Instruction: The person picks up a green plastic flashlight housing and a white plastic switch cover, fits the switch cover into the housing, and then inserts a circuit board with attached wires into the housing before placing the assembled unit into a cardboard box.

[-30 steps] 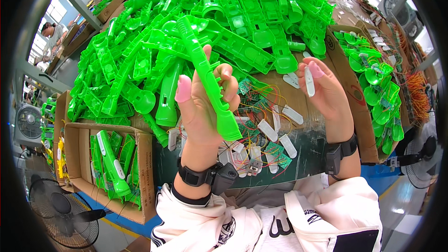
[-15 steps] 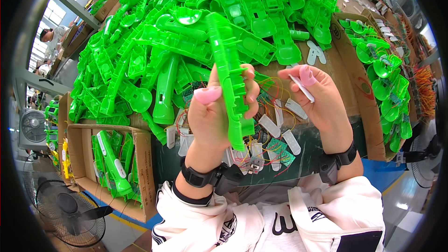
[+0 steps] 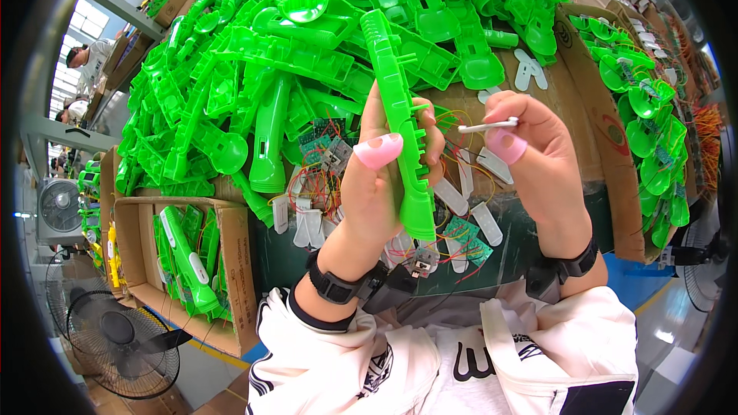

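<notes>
My left hand (image 3: pixel 367 200) is closed around a long green plastic housing half (image 3: pixel 397 111), holding it nearly upright. Its ribbed edge faces right, toward my other hand. Between the thumb and fingers of my right hand (image 3: pixel 544 165) is a small white plastic strip (image 3: pixel 489 127), seen edge-on and nearly level. A gap separates the strip from the housing. Both thumbs wear pink finger covers. Below and between my hands lie white oblong pieces (image 3: pixel 450 197), green circuit boards (image 3: pixel 469 240) and thin red and yellow wires.
A large pile of green housings (image 3: pixel 307 61) covers the table's far side. At left, a cardboard box (image 3: pixel 240 277) holds green housings with white inserts. Another carton (image 3: pixel 596 107) at right holds green parts with boards. White pieces (image 3: pixel 529 69) lie beyond my right hand. A black fan (image 3: pixel 115 330) stands lower left.
My left hand and the green housing have shifted slightly right. In my right hand, the white strip has turned from a steep slant to nearly level, its end pointing toward the housing.
</notes>
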